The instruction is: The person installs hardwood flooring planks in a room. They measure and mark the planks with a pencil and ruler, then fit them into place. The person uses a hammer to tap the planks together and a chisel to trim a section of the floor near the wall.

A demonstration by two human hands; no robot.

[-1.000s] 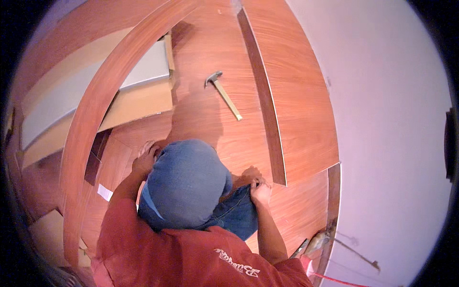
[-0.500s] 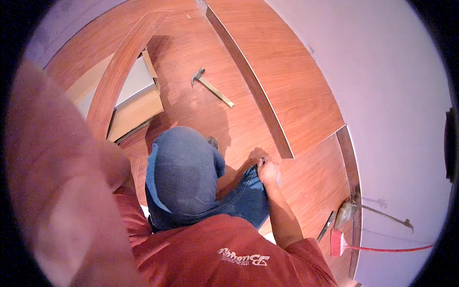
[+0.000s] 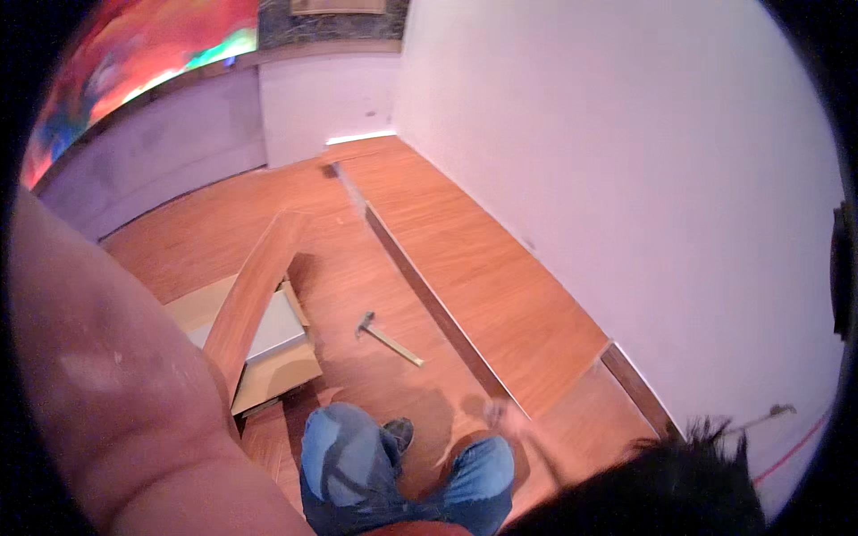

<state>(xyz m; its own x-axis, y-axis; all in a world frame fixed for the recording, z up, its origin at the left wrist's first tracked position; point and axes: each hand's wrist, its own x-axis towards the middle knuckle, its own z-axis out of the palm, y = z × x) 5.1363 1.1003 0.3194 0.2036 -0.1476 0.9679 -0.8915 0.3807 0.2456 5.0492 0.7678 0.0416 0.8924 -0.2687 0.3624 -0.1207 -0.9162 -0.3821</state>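
Note:
My left hand or forearm (image 3: 125, 384) rises very close to the camera, filling the lower left; its fingers are hidden. My right hand (image 3: 499, 413), smeared by motion, is beside my right knee (image 3: 483, 460), near the end of a long narrow strip (image 3: 429, 308) in the floor. Its grip is unclear. A claw hammer (image 3: 391, 344) with a pale handle lies on the wood-look floor ahead of me. Left of it, a loose plank (image 3: 255, 286) rests across an opened cardboard box (image 3: 277, 380) containing pale material.
A white wall (image 3: 608, 161) runs along the right, with a dark strip (image 3: 639, 384) at its foot. A low wall (image 3: 179, 152) at the back has a colourful panel (image 3: 147, 40) above it. A red cord or handle (image 3: 795, 447) is at lower right.
My view has tilted up, bringing the back wall into sight. My left arm has lifted from my leg to beside the camera. My right hand has moved off the jeans and is blurred.

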